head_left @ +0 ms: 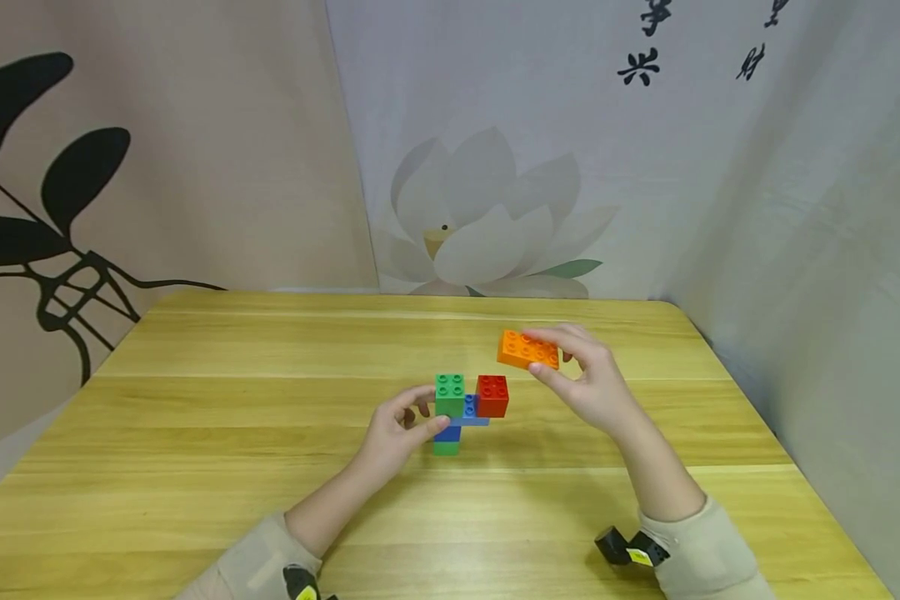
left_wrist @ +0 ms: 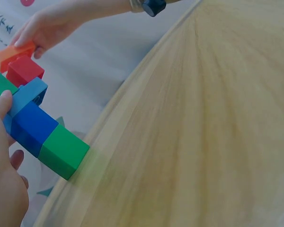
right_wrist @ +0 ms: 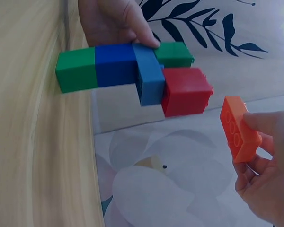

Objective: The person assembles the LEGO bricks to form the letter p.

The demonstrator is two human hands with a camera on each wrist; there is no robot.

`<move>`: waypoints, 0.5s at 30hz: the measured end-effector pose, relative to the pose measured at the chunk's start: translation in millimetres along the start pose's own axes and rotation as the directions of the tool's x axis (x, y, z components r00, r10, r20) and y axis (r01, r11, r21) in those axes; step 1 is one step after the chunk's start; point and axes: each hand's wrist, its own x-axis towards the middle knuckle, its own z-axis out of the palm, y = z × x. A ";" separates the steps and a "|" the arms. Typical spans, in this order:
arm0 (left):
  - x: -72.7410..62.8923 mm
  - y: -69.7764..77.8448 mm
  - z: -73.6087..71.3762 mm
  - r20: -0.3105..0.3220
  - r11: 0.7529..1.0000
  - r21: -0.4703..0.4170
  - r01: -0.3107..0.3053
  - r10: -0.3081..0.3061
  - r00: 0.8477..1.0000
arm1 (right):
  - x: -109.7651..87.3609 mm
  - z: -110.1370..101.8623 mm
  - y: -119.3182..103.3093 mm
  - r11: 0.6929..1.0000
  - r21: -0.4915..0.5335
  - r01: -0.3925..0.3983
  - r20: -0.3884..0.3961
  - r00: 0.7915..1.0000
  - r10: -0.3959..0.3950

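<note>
My left hand (head_left: 392,432) grips a stack of toy building bricks, thumb on the near side at the light blue plate. From the bottom up, the stack has a green brick (right_wrist: 75,71), a dark blue brick (right_wrist: 115,65) and the light blue plate (right_wrist: 150,78). On top of that plate sit another green brick (head_left: 450,392) at the left and a red brick (head_left: 492,396) at the right. Up and to the right, my right hand (head_left: 592,385) pinches an orange eight-stud brick (head_left: 521,348) between thumb and fingers, apart from the red brick.
Both hands work over a wooden table (head_left: 270,350). Behind it hangs a pale cloth (head_left: 270,167) with a printed lotus, and more cloth closes off the right side. A black wrist device (head_left: 630,548) sits at the right cuff.
</note>
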 end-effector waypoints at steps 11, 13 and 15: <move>-0.2 -1.0 0.4 0.000 1.000 -0.003 -0.004 0.004 1.000 | 4.2 10.3 -14.3 0.999 0.024 0.029 0.036 0.999 -0.029; -0.1 -1.1 0.5 -0.001 1.000 -0.004 0.000 0.000 1.000 | 4.8 12.4 -16.3 0.999 0.030 0.031 0.043 0.999 -0.032; 0.0 -0.9 0.7 0.000 1.000 -0.004 0.003 -0.003 1.000 | 5.3 14.2 -17.7 0.999 0.035 0.032 0.051 0.998 -0.033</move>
